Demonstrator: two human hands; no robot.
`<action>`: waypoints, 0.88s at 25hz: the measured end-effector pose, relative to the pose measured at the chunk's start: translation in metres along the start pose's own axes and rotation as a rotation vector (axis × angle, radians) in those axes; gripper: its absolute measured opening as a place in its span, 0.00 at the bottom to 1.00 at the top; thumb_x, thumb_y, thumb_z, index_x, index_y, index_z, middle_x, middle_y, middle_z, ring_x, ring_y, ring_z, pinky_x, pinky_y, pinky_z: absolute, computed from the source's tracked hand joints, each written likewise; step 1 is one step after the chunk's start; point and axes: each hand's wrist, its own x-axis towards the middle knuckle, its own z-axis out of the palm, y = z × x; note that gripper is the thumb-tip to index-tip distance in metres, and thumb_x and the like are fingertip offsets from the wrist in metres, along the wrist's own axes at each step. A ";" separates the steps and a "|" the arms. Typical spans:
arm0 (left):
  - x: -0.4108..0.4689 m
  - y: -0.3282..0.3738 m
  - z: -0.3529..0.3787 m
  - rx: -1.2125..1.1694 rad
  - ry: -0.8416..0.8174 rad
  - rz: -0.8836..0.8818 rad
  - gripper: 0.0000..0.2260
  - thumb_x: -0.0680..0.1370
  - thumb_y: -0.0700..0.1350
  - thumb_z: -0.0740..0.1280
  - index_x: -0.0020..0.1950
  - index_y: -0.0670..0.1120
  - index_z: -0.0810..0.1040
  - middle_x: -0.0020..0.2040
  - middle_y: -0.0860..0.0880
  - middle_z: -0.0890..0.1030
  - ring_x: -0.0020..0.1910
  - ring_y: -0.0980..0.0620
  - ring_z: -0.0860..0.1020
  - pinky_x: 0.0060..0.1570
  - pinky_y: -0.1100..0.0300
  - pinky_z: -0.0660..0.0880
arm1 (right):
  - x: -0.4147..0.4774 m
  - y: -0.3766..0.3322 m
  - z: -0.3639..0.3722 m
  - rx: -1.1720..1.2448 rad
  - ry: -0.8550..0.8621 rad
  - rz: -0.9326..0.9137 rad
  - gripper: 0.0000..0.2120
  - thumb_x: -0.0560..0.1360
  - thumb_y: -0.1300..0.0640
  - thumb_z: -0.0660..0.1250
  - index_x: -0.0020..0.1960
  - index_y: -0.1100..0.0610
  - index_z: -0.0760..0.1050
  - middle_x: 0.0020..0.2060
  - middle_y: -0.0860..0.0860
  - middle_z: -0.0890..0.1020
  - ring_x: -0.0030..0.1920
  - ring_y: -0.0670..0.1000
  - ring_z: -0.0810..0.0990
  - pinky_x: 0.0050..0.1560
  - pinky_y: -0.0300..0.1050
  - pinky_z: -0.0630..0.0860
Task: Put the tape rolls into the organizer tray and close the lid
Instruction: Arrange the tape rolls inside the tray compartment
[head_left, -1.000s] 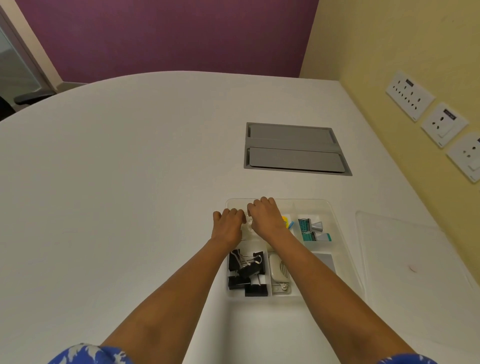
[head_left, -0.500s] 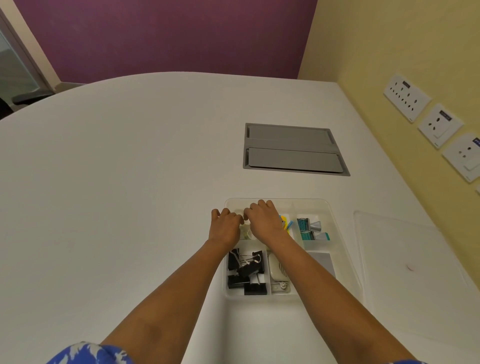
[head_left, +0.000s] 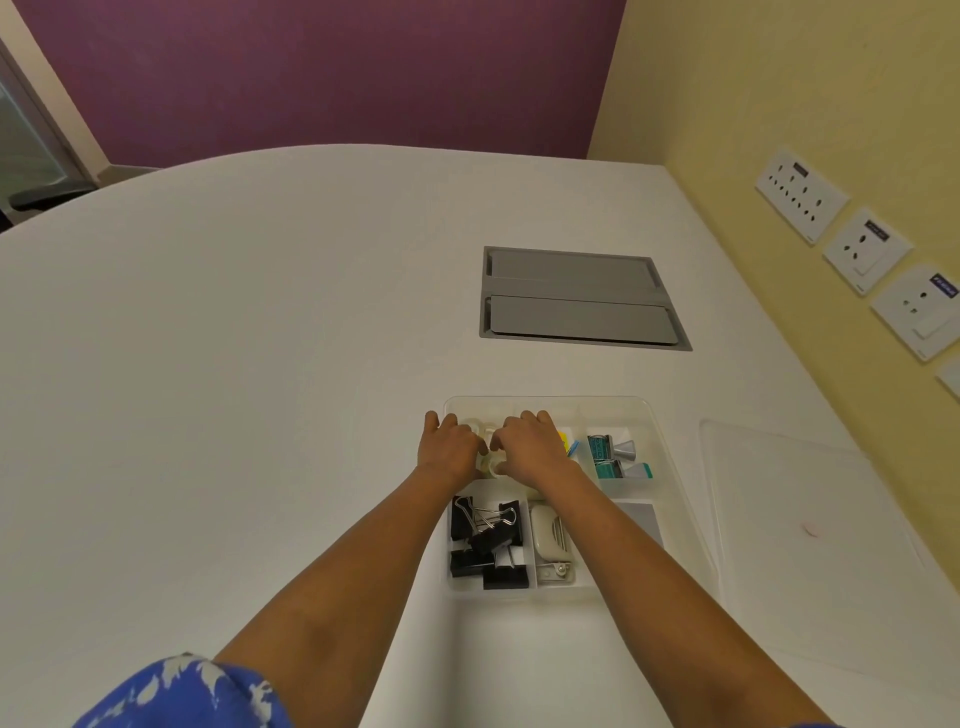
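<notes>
The left hand (head_left: 451, 448) rested on the far-left compartment of the tray (head_left: 655, 415), fingers curled down around clear tape rolls (head_left: 488, 430), probably to seat them; whether it gripped one I cannot tell. The right hand (head_left: 530, 448) lay just beside it, thumb and fingers bent over a roll near (head_left: 496, 467), grip likewise unclear. Both crowded one cell because the others held clips (head_left: 485, 540), a stapler (head_left: 550, 535) and staples (head_left: 613, 457). The lid (head_left: 810, 530) lay flat to the right, off so the cells stayed reachable.

Black binder clips (head_left: 485, 540); blue-white patterned sleeve (head_left: 182, 693).
</notes>
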 end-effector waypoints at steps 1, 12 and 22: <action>0.001 0.000 0.000 -0.004 -0.001 -0.004 0.20 0.76 0.62 0.62 0.64 0.56 0.77 0.61 0.49 0.79 0.65 0.49 0.69 0.66 0.51 0.58 | 0.000 -0.001 0.000 0.000 -0.001 0.000 0.16 0.76 0.50 0.66 0.63 0.52 0.77 0.60 0.53 0.78 0.64 0.56 0.72 0.65 0.50 0.64; 0.005 0.002 -0.001 -0.016 -0.020 -0.016 0.19 0.75 0.62 0.65 0.62 0.56 0.76 0.62 0.50 0.78 0.66 0.48 0.68 0.66 0.50 0.58 | -0.001 -0.006 0.000 -0.025 -0.012 0.017 0.21 0.75 0.44 0.65 0.64 0.54 0.74 0.62 0.54 0.77 0.65 0.56 0.71 0.67 0.51 0.62; 0.007 0.005 -0.006 0.049 -0.093 -0.017 0.20 0.75 0.60 0.65 0.64 0.53 0.74 0.66 0.47 0.75 0.70 0.47 0.66 0.71 0.46 0.55 | -0.001 -0.011 -0.005 -0.071 -0.036 0.021 0.17 0.76 0.50 0.66 0.64 0.52 0.73 0.64 0.55 0.76 0.68 0.56 0.69 0.70 0.52 0.61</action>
